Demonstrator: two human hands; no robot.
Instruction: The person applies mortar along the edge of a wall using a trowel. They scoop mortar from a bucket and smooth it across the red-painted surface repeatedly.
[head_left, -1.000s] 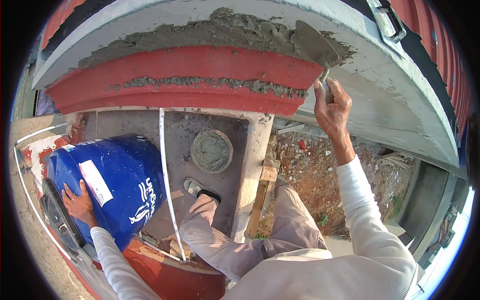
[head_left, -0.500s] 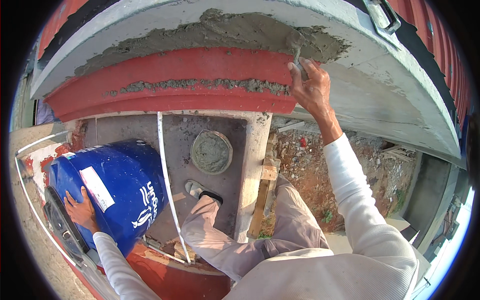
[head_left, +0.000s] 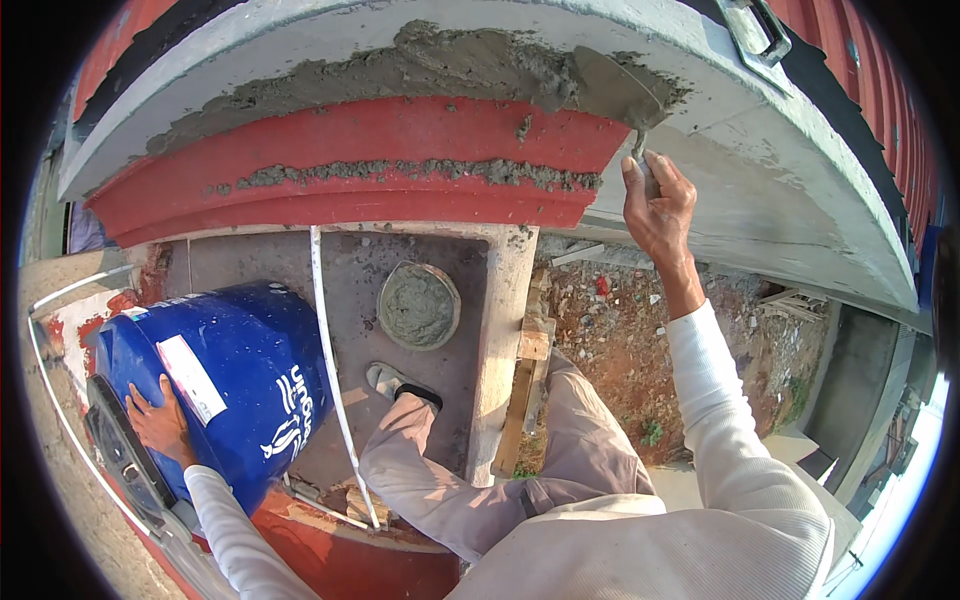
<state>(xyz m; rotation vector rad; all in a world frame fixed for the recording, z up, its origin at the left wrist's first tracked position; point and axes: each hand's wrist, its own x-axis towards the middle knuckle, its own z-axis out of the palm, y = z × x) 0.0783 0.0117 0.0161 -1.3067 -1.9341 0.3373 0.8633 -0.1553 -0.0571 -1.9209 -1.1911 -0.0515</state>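
My right hand (head_left: 661, 208) is closed round the handle of a trowel (head_left: 615, 88), whose blade lies against wet grey mortar (head_left: 440, 70) on the pale concrete surface. The mortar runs as a rough band along the top of a red moulding (head_left: 390, 140). A thinner ridge of mortar droppings sits on the moulding's ledge. My left hand (head_left: 160, 425) rests with spread fingers on a big blue water tank (head_left: 250, 350), near its black lid. A round bucket of mortar (head_left: 420, 306) stands on the grey floor below, beside my sandalled foot.
A white pipe (head_left: 330, 370) rises between the tank and the bucket. Right of it runs a concrete beam (head_left: 503, 350) with timber alongside. Beyond lies a lower patch of rubble and earth (head_left: 600, 330). Red corrugated sheeting (head_left: 855, 90) borders the upper right.
My right hand has moved to the right with the trowel, and its blade now shows broad against the mortar's right end. My left hand stays on the tank.
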